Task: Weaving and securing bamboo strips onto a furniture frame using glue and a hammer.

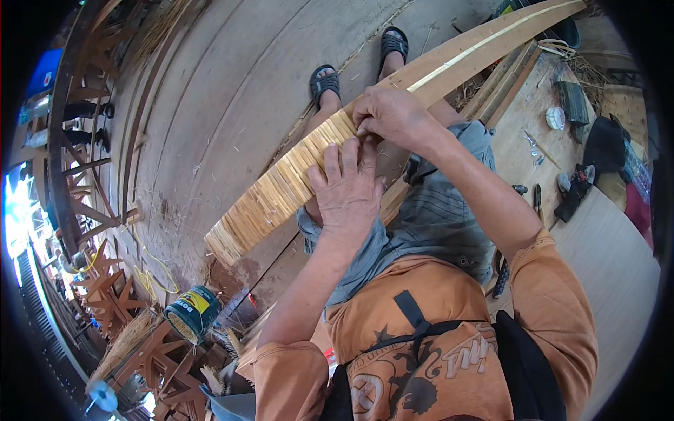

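Plank flooring (210, 91) spreads through the workshop, wooden stars (112, 298) and a green bucket (193, 316) at left. A long curved board (460, 72) lies across the person's legs (449, 200), its left part covered in straw-coloured strips (277, 193). On them rests the left hand (347, 193), its grip spread; the right hand (398, 116) bends its fingers at the row's end, what they pinch cannot be told. Roughly half seems covered; the bare right stretch looks unfinished. Tools (533, 146) lie on the counter (604, 242).
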### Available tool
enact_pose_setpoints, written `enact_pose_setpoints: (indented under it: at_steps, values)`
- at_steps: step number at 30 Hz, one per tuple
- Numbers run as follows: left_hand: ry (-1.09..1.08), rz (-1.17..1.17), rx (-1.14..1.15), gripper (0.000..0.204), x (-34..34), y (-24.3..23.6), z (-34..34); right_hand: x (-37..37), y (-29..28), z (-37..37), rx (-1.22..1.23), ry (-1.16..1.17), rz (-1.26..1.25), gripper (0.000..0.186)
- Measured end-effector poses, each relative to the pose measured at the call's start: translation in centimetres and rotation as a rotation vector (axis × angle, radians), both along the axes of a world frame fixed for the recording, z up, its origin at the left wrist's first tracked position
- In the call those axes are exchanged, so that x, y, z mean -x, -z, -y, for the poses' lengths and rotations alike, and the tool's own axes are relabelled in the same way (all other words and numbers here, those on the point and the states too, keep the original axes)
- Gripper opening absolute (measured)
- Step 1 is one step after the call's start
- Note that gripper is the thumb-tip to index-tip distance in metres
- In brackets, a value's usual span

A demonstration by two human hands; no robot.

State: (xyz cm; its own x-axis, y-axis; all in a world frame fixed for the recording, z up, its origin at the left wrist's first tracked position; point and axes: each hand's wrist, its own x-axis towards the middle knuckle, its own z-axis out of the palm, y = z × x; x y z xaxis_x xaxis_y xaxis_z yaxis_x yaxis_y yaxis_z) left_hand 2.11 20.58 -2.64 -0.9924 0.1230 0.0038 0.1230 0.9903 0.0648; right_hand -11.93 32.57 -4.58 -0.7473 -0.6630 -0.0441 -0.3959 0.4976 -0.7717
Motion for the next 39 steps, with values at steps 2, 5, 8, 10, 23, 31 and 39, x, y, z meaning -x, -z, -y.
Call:
enact_pose_setpoints:
  at_steps: [2,5,8,10,23,31,39]
  values:
    - [-0.003,-0.005,0.033,0.070,0.4,-0.1,0.0,0.5,-0.4,0.2,-0.032,-0.002,0.082,0.016]
    - [-0.001,-0.057,0.036,0.067,0.5,0.0,-0.1,1.2,-0.6,-0.7,0.079,0.090,0.168,0.020]
    - [-0.007,-0.073,0.018,0.066,0.4,0.0,-0.3,1.2,-0.2,-5.0,0.381,0.289,0.023,0.026]
    - [-0.036,-0.031,0.058,0.065,0.5,-0.2,-0.4,0.0,0.4,-9.8,0.427,0.596,0.139,0.023]
    - [0.157,0.016,0.123,0.058,2.3,-3.7,1.8,-14.0,8.0,-37.9,-0.100,1.394,-0.055,0.022]
    - [0.186,0.072,-0.047,0.051,3.3,-4.6,2.4,-13.8,13.1,-35.0,-0.241,1.250,-0.122,0.019]
    - [0.201,0.037,0.002,0.052,3.2,-3.8,2.0,-13.5,15.0,-33.8,-0.524,1.222,-0.166,0.016]
